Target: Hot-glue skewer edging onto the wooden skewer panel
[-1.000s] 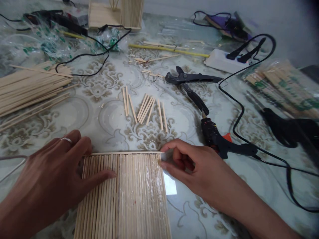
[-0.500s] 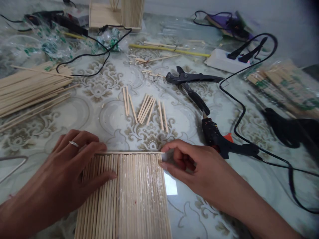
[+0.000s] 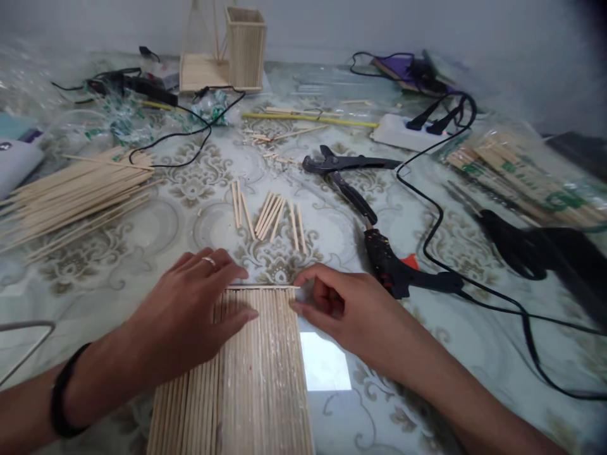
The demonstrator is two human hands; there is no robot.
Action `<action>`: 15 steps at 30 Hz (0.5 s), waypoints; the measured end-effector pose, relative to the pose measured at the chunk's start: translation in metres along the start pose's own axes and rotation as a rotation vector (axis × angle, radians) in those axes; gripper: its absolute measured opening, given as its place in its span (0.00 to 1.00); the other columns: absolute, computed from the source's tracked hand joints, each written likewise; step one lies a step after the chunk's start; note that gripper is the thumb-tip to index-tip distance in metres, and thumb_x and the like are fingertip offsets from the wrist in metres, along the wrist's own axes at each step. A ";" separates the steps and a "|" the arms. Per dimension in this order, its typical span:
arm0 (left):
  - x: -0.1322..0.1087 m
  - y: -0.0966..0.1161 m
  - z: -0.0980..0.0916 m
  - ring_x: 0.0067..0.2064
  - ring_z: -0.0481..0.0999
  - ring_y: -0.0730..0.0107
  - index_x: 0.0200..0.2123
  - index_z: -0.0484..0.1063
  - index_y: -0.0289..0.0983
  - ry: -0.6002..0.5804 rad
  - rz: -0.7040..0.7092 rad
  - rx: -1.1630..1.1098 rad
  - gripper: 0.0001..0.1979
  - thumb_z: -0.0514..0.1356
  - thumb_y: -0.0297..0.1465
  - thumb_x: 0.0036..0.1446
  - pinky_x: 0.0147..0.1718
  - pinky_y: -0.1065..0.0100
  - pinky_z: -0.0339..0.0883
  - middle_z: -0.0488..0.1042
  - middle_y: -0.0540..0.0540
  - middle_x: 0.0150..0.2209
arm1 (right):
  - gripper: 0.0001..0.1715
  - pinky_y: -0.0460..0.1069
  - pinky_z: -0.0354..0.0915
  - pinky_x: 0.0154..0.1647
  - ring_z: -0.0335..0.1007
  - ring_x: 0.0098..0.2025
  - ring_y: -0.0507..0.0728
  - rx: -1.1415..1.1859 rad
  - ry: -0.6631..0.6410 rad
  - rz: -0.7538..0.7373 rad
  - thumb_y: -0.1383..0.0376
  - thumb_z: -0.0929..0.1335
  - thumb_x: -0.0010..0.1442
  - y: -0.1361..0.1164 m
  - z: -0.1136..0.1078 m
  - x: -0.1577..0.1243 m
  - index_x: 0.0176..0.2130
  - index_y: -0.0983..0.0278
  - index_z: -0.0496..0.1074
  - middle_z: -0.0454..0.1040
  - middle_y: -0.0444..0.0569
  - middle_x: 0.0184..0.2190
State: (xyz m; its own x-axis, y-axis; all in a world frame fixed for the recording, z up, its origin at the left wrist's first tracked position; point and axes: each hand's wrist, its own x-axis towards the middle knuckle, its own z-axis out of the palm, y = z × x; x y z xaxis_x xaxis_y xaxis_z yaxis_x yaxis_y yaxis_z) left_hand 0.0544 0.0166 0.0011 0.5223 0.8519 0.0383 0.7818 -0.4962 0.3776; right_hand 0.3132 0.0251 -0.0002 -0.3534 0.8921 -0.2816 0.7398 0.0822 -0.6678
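Observation:
A panel of thin wooden sticks (image 3: pixel 258 373) lies side by side in front of me, with shiny glue smeared on its right part. Across its far edge runs a single wooden stick (image 3: pixel 260 287). My right hand (image 3: pixel 327 297) pinches the right end of that stick at the panel's far right corner, thumb and forefinger closed. Over the panel's far left part rests my left hand (image 3: pixel 199 303), its fingers at the edge stick and its thumb stretched apart over the panel. The left hand hides the stick's left end.
Short cut sticks (image 3: pixel 270 215) lie beyond the panel. Right of them are cutters (image 3: pixel 351 170), a glue gun (image 3: pixel 398 268) with its cord, and scissors (image 3: pixel 502 240). Long sticks (image 3: pixel 90 193) lie left. Behind stand a power strip (image 3: pixel 403 131) and a stick-built box (image 3: pixel 246 50).
My left hand has slid right along the panel's far edge. The right hand keeps its pinch at the corner. The view has tilted up, showing more of the back of the table.

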 end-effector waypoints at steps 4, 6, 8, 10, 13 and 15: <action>0.016 0.005 0.010 0.48 0.79 0.51 0.47 0.72 0.39 -0.001 0.008 0.006 0.15 0.70 0.36 0.60 0.49 0.48 0.71 0.79 0.43 0.45 | 0.08 0.48 0.58 0.28 0.64 0.25 0.52 -0.001 0.001 -0.003 0.65 0.74 0.64 -0.001 0.000 0.000 0.45 0.60 0.78 0.70 0.36 0.23; 0.020 0.007 0.012 0.46 0.79 0.51 0.44 0.72 0.38 -0.004 -0.015 -0.021 0.14 0.70 0.35 0.59 0.49 0.48 0.71 0.79 0.44 0.42 | 0.07 0.48 0.58 0.28 0.65 0.25 0.52 -0.004 0.002 0.001 0.65 0.74 0.64 -0.002 -0.001 -0.001 0.44 0.60 0.78 0.70 0.36 0.23; 0.022 0.008 0.012 0.46 0.79 0.51 0.42 0.72 0.39 -0.010 -0.031 -0.046 0.13 0.71 0.35 0.59 0.48 0.47 0.70 0.79 0.45 0.41 | 0.07 0.48 0.57 0.28 0.65 0.25 0.52 -0.011 0.003 0.009 0.65 0.74 0.63 -0.002 -0.001 -0.001 0.43 0.60 0.78 0.69 0.36 0.23; 0.024 0.009 0.012 0.45 0.79 0.52 0.40 0.72 0.39 -0.018 -0.037 -0.069 0.12 0.72 0.34 0.58 0.48 0.48 0.69 0.79 0.47 0.40 | 0.06 0.48 0.56 0.27 0.64 0.24 0.52 -0.010 0.006 0.016 0.66 0.74 0.63 -0.001 0.000 0.000 0.43 0.60 0.77 0.69 0.36 0.22; 0.025 0.009 0.012 0.44 0.79 0.54 0.38 0.73 0.40 -0.024 -0.044 -0.108 0.12 0.73 0.33 0.56 0.48 0.49 0.67 0.80 0.48 0.39 | 0.07 0.47 0.56 0.26 0.64 0.23 0.51 -0.006 0.006 0.019 0.65 0.74 0.63 0.000 0.001 0.001 0.43 0.59 0.77 0.70 0.36 0.22; 0.026 0.009 0.013 0.42 0.79 0.55 0.37 0.73 0.40 -0.017 -0.045 -0.127 0.12 0.74 0.32 0.55 0.47 0.50 0.67 0.81 0.48 0.38 | 0.07 0.47 0.57 0.25 0.65 0.23 0.52 -0.019 0.003 0.019 0.65 0.73 0.63 0.000 0.002 0.001 0.43 0.59 0.77 0.70 0.36 0.22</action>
State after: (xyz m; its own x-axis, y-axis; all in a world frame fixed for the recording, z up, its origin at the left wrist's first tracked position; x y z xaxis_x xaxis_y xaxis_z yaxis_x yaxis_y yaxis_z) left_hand 0.0796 0.0319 -0.0062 0.4946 0.8691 0.0031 0.7554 -0.4316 0.4929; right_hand 0.3112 0.0249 -0.0016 -0.3378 0.8947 -0.2923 0.7568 0.0736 -0.6495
